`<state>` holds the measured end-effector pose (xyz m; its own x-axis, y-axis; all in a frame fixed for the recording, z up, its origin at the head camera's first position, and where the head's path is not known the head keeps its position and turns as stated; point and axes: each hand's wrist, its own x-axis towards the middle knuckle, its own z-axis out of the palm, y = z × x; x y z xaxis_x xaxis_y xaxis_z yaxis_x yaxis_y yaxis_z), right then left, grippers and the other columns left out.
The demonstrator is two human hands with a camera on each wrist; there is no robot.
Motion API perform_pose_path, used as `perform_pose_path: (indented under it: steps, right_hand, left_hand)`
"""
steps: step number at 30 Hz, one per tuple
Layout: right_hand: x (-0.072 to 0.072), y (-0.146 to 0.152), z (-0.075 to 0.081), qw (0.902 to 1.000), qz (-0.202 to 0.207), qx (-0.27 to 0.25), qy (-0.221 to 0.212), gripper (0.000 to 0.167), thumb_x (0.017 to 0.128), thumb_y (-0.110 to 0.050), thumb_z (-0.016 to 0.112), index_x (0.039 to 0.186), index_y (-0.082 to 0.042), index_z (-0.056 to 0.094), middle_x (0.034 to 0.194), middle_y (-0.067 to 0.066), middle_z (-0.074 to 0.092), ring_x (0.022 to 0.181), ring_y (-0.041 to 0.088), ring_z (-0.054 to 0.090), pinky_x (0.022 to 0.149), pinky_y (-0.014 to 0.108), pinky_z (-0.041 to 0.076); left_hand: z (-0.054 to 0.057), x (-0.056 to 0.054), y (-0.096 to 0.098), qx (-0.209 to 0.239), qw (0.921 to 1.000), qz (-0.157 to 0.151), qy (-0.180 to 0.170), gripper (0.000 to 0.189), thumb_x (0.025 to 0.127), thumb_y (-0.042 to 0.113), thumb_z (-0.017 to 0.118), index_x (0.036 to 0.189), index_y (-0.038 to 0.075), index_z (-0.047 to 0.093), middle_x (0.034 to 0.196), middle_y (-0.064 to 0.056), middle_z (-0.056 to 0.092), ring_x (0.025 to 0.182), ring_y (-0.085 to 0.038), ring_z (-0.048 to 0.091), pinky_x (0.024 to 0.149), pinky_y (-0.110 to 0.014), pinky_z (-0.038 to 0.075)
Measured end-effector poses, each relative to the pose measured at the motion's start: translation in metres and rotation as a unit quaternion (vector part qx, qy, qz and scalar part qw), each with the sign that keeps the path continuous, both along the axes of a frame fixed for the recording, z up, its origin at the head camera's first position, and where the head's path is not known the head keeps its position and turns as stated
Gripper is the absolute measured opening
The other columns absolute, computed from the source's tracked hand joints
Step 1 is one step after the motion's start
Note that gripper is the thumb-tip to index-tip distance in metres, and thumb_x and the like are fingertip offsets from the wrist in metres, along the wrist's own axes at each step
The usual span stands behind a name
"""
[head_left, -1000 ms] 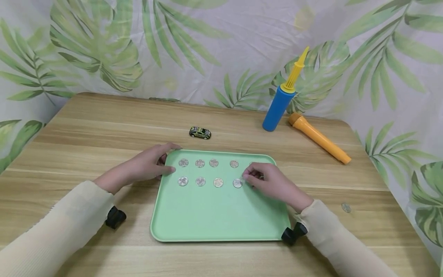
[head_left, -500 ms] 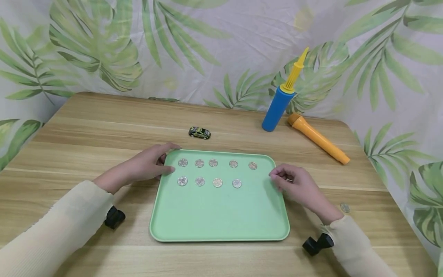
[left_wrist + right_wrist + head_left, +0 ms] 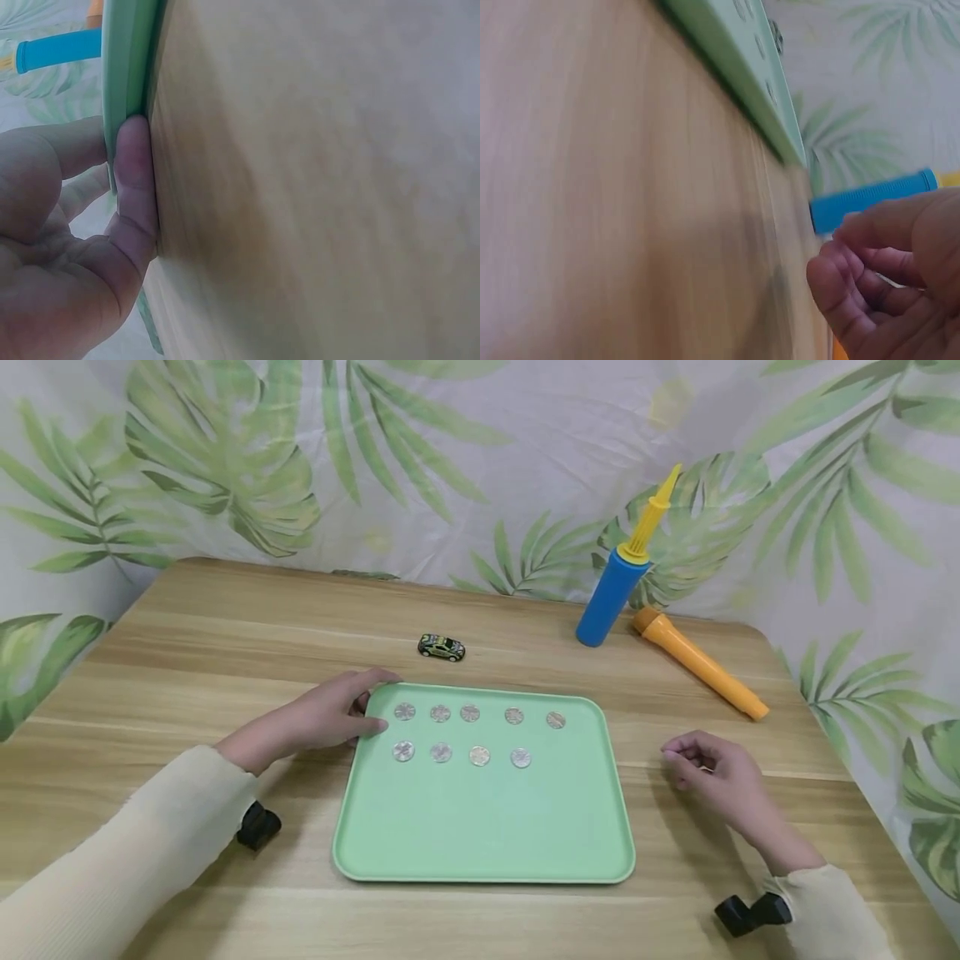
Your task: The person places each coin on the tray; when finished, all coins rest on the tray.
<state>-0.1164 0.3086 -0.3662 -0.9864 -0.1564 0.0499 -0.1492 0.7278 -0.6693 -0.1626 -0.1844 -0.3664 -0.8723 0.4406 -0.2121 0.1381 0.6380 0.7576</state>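
Observation:
At the far left corner of the light green tray point(image 3: 480, 827), my left hand point(image 3: 322, 714) grips the edge. In the left wrist view, fingers point(image 3: 133, 161) lie against the tray's outer side. Silver-coloured coins lie in two rows on the tray, among them the back row's rightmost coin point(image 3: 556, 720) and the front row's rightmost coin point(image 3: 521, 757). My right hand point(image 3: 712, 777) hovers over the table right of the tray. Its fingers are loosely bent, with nothing visible between them. The loose coin at the right is hidden behind this hand or forearm.
Behind the tray sits a small toy car point(image 3: 442, 647). A blue and yellow hand pump point(image 3: 613, 597) stands at the back right, near an orange toy microphone point(image 3: 701, 664). A leaf-patterned cloth point(image 3: 420, 468) hangs behind the wooden table point(image 3: 247, 635).
My right hand has left the tray and moved right, uncovering the back row's rightmost coin and covering the loose coin on the table. The left hand has kept its place on the tray.

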Motion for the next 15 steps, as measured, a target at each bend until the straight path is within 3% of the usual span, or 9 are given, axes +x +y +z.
perform_pose_path:
  steps: [8,15]
  right_hand:
    - [0.015,0.045,0.003,0.9941,-0.049,0.085,0.047,0.011,0.1,-0.005,0.068,0.105,0.004,0.072,0.088,0.012,0.072,0.072,-0.011,0.053,0.058,0.015,0.049]
    - [0.031,0.082,0.004,0.9847,-0.079,0.156,-0.008,0.026,0.103,-0.02,0.068,0.111,0.005,0.068,0.092,0.01,0.072,0.071,-0.011,0.05,0.058,0.019,0.047]
  left_hand:
    - [0.001,-0.001,0.001,-0.001,0.9999,0.009,-0.012,0.063,0.1,0.003,0.066,0.157,0.005,0.04,0.105,-0.018,0.066,0.085,-0.021,0.062,0.065,-0.031,0.058]
    - [0.002,0.0,0.003,0.001,0.9998,0.008,-0.017,0.063,0.1,0.004,0.066,0.157,0.004,0.04,0.106,-0.019,0.066,0.087,-0.021,0.062,0.067,-0.031,0.058]
